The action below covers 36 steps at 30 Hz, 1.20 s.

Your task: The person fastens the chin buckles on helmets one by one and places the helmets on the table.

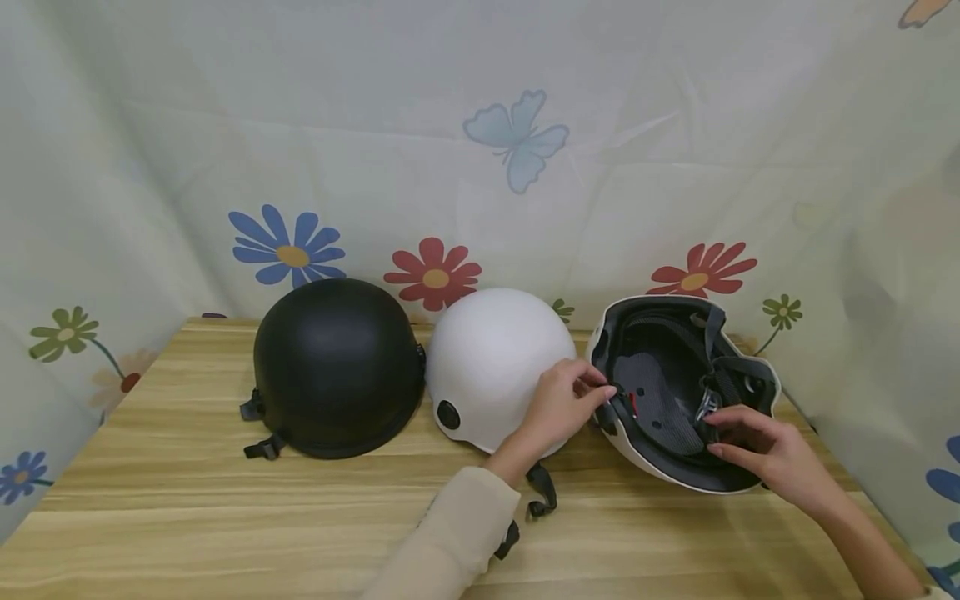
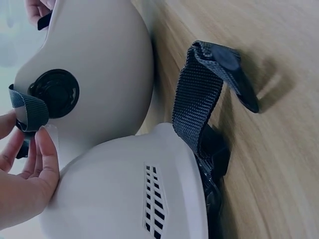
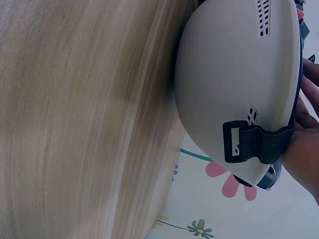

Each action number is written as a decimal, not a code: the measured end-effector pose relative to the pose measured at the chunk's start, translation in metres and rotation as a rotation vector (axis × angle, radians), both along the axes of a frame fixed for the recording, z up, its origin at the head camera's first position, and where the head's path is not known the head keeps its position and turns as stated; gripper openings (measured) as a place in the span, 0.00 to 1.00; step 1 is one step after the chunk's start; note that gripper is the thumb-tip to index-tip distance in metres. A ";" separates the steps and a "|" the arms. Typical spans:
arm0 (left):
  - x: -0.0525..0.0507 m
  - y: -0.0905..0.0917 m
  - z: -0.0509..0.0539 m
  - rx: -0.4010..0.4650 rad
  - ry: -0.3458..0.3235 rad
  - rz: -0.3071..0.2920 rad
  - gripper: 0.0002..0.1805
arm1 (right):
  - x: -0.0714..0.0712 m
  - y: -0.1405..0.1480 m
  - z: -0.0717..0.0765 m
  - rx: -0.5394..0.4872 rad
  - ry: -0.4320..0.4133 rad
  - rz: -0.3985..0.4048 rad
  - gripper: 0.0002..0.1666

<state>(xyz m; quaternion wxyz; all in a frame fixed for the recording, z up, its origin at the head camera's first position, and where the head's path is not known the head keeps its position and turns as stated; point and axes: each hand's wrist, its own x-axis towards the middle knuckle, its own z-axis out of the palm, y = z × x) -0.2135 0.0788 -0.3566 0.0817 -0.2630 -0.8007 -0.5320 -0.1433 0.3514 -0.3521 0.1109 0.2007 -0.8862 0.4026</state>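
Observation:
A white helmet (image 1: 636,454) lies upturned at the right, its black lining facing up. At its left rim my left hand (image 1: 558,404) pinches a black chin strap (image 2: 35,111), beside the round black disc (image 2: 57,93) on the shell. My right hand (image 1: 776,454) reaches over the right part of the opening. Its thumb and fingers pinch a black strap piece by a shiny buckle (image 1: 707,405); its exact shape is partly hidden. In the right wrist view, another webbing strap (image 3: 264,144) with a plastic loop hangs over the shell's outside.
A second white helmet (image 1: 495,358) stands dome up under my left forearm, its straps (image 1: 542,492) trailing on the wooden table (image 1: 225,517). Left of it sits a black helmet (image 1: 337,367), also dome up. A flower-printed cloth (image 1: 360,158) hangs behind.

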 end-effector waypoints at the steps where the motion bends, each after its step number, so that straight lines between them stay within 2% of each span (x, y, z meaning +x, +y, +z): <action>1: 0.000 0.000 0.001 -0.005 -0.002 -0.001 0.07 | 0.000 0.000 0.000 0.002 -0.001 -0.002 0.18; 6: 0.001 0.000 0.004 -0.061 0.003 -0.014 0.07 | 0.000 0.000 0.000 -0.003 0.001 0.006 0.18; 15: 0.003 0.000 0.008 -0.206 -0.009 -0.070 0.15 | 0.001 0.000 -0.002 -0.023 0.002 0.031 0.18; 22: 0.002 0.000 0.004 -0.178 -0.009 -0.080 0.12 | 0.001 0.001 -0.002 -0.022 0.014 0.039 0.18; 30: 0.004 -0.001 0.005 -0.142 -0.056 -0.074 0.14 | 0.001 0.001 0.000 -0.013 0.013 0.034 0.18; 36: 0.004 0.000 0.005 -0.133 -0.060 -0.066 0.13 | 0.000 0.002 0.000 -0.010 0.008 0.033 0.18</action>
